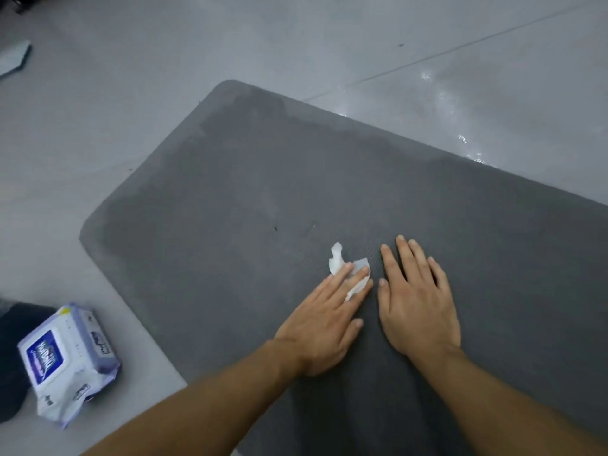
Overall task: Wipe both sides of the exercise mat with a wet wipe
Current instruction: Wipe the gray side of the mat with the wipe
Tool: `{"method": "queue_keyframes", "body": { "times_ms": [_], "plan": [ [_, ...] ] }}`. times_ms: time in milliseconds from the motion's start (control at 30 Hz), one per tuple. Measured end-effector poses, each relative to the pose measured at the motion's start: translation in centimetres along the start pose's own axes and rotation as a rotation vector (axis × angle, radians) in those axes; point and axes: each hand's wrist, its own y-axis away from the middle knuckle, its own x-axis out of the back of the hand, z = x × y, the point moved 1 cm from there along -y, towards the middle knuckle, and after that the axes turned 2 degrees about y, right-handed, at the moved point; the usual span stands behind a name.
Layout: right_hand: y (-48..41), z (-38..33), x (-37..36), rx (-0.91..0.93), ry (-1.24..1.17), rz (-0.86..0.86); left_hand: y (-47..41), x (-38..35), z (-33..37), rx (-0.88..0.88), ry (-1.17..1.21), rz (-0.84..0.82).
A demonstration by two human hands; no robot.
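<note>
Exercise mat point(296, 179) is spread on the floor point(131, 93); a wet wipe point(339, 261) is pressed onto it by the flat left hand point(329, 324), the empty right hand point(414, 301) laid flat at its 3 o'clock. The mat is judged light and floppy, best gripped at an edge.

Floor point(131, 110): smooth, pale grey, slight sheen. A thin joint line point(460, 49) runs diagonally from the top right edge down toward centre. Right of centre is a wet-looking glossy patch point(441, 97) with small bright light reflections. Small dark speck point(400, 45) near the line. There's a flat pale grey panel point(14, 57) at the left edge near the top, and a dark, rounded object point(16, 340) at the left edge low down; can't tell what it is. Light is even and cool.
</note>
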Motion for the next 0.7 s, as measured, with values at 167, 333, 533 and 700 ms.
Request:
{"method": "queue_keyframes", "body": {
  "times_ms": [167, 333, 533, 700],
  "plan": [
    [-0.1, 0.3, 0.5, 0.009, -0.057, -0.012, 1.5, 1.8, 1.0, 0.246, -0.046, -0.133],
    [-0.1, 0.0, 0.9, 0.02, -0.057, -0.03, 2.5, 2.1, 0.9, 0.504, 0.004, -0.171],
    [-0.4, -0.2, 0.7, 0.004, -0.028, -0.05, 1.0, 2.9, -4.7, 0.442, -0.07, -0.077],
    [-0.4, -0.2, 0.4, -0.011, 0.004, -0.068, -0.9, 5.3, -12.8, 0.443, -0.043, -0.028]
  ]
}}
